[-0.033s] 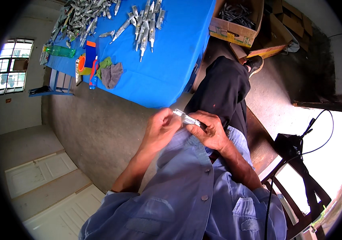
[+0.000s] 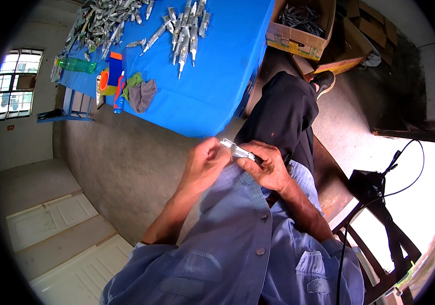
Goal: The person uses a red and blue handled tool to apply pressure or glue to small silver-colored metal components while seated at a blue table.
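Over my lap, my right hand (image 2: pixel 268 165) is closed around a slim silver-white piece (image 2: pixel 244 152) with a dark end; its exact kind I cannot make out. The piece slants from upper left to lower right, and something clear and shiny shows around its left part. My left hand (image 2: pixel 206 161) is closed at that left end, fingers curled and partly smeared; what they pinch is hidden. Similar silver pieces (image 2: pixel 184 35) lie grouped on the blue-covered table (image 2: pixel 187 96) ahead.
A large pile of silver pieces (image 2: pixel 103 23) covers the table's far left. Nearer lie a green bottle (image 2: pixel 77 65), an orange tape roll (image 2: pixel 104 80), a blue-red tube (image 2: pixel 119 94) and a grey cloth (image 2: pixel 142 95). A cardboard box (image 2: pixel 298 40) holds dark parts. A black cable (image 2: pixel 347 239) hangs at right.
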Motion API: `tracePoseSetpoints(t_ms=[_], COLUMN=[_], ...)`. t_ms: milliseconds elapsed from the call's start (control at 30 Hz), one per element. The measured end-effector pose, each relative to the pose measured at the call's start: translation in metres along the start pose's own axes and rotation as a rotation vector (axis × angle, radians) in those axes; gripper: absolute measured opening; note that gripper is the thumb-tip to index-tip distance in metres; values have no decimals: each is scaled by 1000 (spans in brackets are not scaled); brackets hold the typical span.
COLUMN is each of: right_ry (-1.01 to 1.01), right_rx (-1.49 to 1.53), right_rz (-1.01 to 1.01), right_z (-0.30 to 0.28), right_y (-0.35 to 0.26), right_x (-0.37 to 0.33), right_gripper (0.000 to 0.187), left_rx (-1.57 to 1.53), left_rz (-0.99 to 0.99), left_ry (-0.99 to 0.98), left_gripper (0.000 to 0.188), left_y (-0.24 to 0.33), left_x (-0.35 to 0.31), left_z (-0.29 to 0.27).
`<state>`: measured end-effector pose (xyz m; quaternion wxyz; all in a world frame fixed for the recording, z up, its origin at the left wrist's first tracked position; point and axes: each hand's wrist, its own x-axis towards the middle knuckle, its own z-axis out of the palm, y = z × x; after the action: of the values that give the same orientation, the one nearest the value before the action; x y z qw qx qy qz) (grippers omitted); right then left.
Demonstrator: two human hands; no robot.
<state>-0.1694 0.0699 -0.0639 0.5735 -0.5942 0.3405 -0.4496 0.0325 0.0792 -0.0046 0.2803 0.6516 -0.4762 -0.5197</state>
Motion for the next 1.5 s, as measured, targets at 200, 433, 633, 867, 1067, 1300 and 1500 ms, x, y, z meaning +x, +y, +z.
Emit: tracePoseSetpoints(t_ms=[200,433,633,867,1067,1300,1500], right_ry=[-8,14,17,8,-4,-30,-56], right_rx=[-30,-77,-76,-32,68,152,161], right_rz=[24,-54,-109,-126,-59,27,52], right_z=[0,2,1,2,-2,-6,-9], right_y=[0,-1,-3,6,6,2,1], right_x=[-1,1,2,1,0,0,1], right_gripper=[22,24,27,29,30,25,26], left_rx=[-76,-153,-328,-334,-410,-447,-399], left_rz=[-84,-166,-245,-226,-238,-147,-113], left_ry=[29,-24,-69,-127,-163,-159,-212], left_gripper=[11,8,8,9,17,20,15], left_y=[1,1,13,9,15,9,5], left_x=[-2,-1,-3,-1,-1,-2,2], left_z=[4,-3,-3,-10,-10,-12,-15])
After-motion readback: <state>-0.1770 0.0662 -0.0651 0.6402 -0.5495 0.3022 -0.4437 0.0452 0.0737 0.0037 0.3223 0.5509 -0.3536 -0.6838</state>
